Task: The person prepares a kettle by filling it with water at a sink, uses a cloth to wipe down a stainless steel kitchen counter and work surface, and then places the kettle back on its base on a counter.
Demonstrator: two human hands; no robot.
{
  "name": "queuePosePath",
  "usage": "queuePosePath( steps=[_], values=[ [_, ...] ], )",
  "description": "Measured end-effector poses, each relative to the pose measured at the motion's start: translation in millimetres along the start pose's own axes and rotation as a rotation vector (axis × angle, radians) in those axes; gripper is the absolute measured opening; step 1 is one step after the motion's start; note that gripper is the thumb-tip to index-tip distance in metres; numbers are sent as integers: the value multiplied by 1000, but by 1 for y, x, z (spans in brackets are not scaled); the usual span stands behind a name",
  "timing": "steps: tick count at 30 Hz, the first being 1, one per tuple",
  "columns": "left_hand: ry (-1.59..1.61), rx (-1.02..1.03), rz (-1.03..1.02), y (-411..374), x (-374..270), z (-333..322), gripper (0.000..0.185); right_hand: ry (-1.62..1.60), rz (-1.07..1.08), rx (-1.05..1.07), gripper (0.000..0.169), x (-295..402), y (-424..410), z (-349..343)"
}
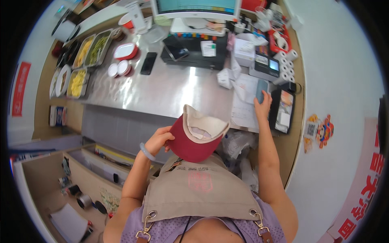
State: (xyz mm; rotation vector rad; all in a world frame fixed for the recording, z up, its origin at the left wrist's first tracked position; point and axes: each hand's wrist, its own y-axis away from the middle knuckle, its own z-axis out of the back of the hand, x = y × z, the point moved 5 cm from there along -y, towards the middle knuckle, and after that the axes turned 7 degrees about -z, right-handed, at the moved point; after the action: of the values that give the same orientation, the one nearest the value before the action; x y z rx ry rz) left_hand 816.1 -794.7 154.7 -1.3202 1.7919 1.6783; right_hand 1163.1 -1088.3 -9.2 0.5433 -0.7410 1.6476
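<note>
My left hand (160,137) grips the dark red brim of a cap (194,147) in front of my apron. The cap's cream inner side faces up. At the right of the steel counter (158,97), my right hand (263,105) has its thumb and fingers around the near end of a slim blue-grey object (261,88), perhaps a phone or case. Beneath that object lie written papers (243,114). Just right of my right hand is a black tray (275,120) with banknotes and a white item in it.
A black cash drawer box (194,62) sits below a monitor (196,9). A black phone (149,63) lies left of it. Metal food trays (78,83) line the left end. Paper rolls (282,79) and a card terminal (264,68) stand at right. Below left is an open drawer (97,167).
</note>
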Motion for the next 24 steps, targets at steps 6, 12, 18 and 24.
queuePosePath(
  steps=[6, 12, 18, 24],
  values=[
    [165, -313, -203, 70, 44, 102, 37, 370, -94, 65, 64, -12, 28, -36],
    [365, -605, -371, 137, 102, 217, 29, 583, -191, -39, 65, 12, 45, -45],
    [456, -756, -352, 187, 148, 323, 25, 506, -104, -150, 50, 123, 129, -58],
    [580, -827, -330, 216, 192, 394, 24, 332, -14, -120, 31, 227, 215, -128]
  ],
)
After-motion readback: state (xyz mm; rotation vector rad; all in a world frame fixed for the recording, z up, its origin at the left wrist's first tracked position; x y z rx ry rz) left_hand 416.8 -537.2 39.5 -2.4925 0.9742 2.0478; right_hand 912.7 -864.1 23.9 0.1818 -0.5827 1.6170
